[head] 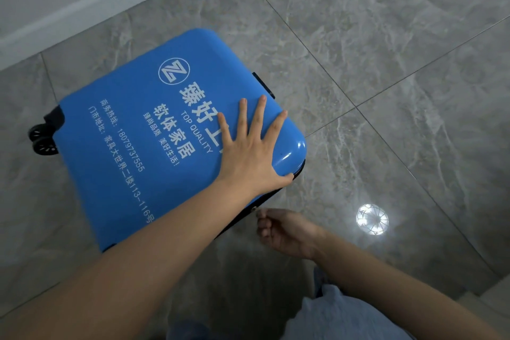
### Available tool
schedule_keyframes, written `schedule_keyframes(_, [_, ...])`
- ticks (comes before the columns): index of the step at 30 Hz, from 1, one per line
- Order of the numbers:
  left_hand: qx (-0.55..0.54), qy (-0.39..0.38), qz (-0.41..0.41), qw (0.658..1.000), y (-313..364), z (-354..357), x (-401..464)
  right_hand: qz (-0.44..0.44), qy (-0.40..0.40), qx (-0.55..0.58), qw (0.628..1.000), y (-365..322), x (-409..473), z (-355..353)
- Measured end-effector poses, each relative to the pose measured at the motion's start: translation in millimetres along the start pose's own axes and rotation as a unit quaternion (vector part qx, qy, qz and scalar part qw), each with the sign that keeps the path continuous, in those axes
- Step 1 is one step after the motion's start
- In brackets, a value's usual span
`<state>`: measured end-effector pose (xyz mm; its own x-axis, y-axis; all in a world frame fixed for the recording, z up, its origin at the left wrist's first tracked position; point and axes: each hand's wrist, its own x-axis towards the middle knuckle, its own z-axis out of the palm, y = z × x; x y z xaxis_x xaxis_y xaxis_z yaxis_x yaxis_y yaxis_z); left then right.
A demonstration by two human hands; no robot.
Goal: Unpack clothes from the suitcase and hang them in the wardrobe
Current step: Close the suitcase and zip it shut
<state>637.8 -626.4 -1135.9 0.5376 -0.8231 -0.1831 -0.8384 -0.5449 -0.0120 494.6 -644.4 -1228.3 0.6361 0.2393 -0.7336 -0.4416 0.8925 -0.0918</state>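
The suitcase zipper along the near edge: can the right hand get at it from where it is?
Probably yes. The right hand is right beside the near edge of the blue suitcase, fingers pinched at what looks like the zipper pull. The left hand presses flat on the lid, clear of that edge.
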Motion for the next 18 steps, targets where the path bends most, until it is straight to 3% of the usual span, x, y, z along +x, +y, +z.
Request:
schedule_keyframes(3, [0.008, -0.004, 0.008, 1.000, -7.9, 3.1, -16.5, -0.049, -0.008, 0.047, 0.998, -19.4, -11.6, -26.5])
schedule_keyframes(11, [0.009, 0.003, 0.005, 1.000, -28.1, 3.0, -38.6, -0.115, 0.023, 0.007, 0.993, -77.4, -15.6, -35.2])
schedule_keyframes(14, [0.018, 0.002, 0.008, 1.000, -32.6, 5.3, -47.4, -0.117, 0.075, -0.115, 0.984, -103.4, -11.1, -27.4])
schedule_keyframes(18, [0.026, 0.000, 0.012, 1.000, -37.9, 5.5, -52.8, -0.146, 0.136, -0.269, 0.942, -114.0, 3.1, -18.2])
